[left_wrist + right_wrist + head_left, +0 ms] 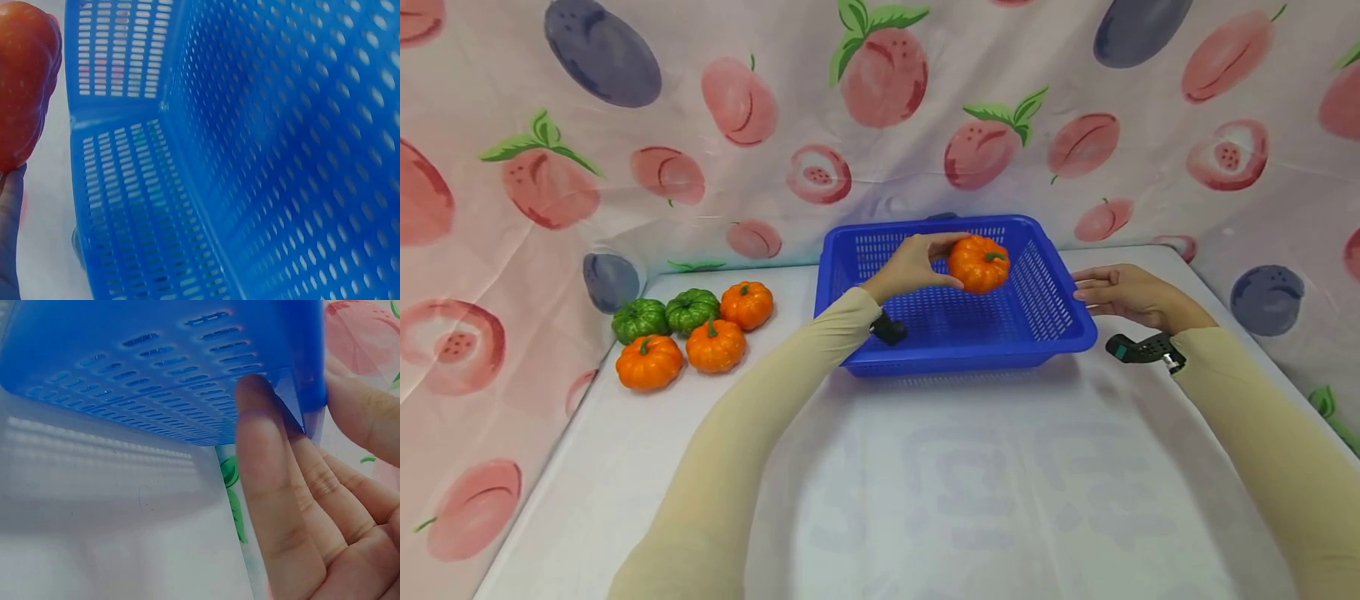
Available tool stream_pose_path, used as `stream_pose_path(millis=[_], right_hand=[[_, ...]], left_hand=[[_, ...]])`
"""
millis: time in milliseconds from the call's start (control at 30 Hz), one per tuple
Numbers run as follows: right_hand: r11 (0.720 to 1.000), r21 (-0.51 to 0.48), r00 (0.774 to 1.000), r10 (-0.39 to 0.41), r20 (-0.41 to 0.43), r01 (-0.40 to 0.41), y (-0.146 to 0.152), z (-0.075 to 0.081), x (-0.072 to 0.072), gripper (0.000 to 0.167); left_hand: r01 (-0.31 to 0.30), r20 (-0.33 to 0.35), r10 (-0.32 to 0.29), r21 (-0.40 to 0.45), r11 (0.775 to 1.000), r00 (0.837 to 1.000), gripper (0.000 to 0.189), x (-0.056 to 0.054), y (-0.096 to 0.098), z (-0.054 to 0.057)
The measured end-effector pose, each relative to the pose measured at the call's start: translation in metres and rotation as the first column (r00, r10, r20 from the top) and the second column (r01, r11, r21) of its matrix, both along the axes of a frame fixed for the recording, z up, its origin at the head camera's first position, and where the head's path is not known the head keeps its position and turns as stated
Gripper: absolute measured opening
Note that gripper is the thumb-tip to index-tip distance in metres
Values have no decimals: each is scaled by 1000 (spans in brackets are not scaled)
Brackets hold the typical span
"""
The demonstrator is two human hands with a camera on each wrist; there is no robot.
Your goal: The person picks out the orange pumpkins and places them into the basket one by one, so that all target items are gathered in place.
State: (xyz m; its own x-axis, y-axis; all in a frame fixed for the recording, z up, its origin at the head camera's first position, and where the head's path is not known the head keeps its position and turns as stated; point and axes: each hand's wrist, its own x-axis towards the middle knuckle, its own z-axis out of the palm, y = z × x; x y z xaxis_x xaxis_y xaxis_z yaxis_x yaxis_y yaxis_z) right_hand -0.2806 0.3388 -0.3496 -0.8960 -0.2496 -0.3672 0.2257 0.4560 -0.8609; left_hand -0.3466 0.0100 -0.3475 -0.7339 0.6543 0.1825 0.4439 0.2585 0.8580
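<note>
A small orange pumpkin (976,267) with a green stem is held between the thumb and fingers of my left hand (919,265), above the blue plastic basket (955,360). In the left wrist view, part of the pumpkin (25,87) and a finger appear at the left, beside the basket's slotted walls (144,187). My right hand (1131,292) holds the basket's right rim. From the right wrist view, its fingers (269,481) reach under the rim against the slotted side, while the thumb (365,415) lies at the rim's outer edge.
Left of the basket, two green pumpkins (692,311) and three orange pumpkins (717,346) stand grouped on the white tablecloth (970,483). A fruit-printed curtain (880,150) hangs behind the basket and down the left side.
</note>
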Motion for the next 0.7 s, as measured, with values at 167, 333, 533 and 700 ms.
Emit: stream_pose_path(millis=[167, 333, 533, 700], right_hand=[[1000, -7, 1000, -1, 8, 1, 0, 1, 0, 71], [1000, -15, 1000, 7, 11, -7, 1, 2, 0, 71], [1000, -8, 1000, 24, 11, -24, 2, 1, 0, 71], [1000, 6, 1000, 16, 3, -16, 2, 0, 0, 69]], left_hand=[[23, 6, -23, -2, 1000, 1000, 75, 1, 8, 0], [40, -19, -40, -19, 999, 999, 73, 1, 12, 1], [68, -32, -69, -56, 996, 997, 72, 2, 16, -1], [104, -27, -106, -86, 991, 994, 71, 0, 19, -5]])
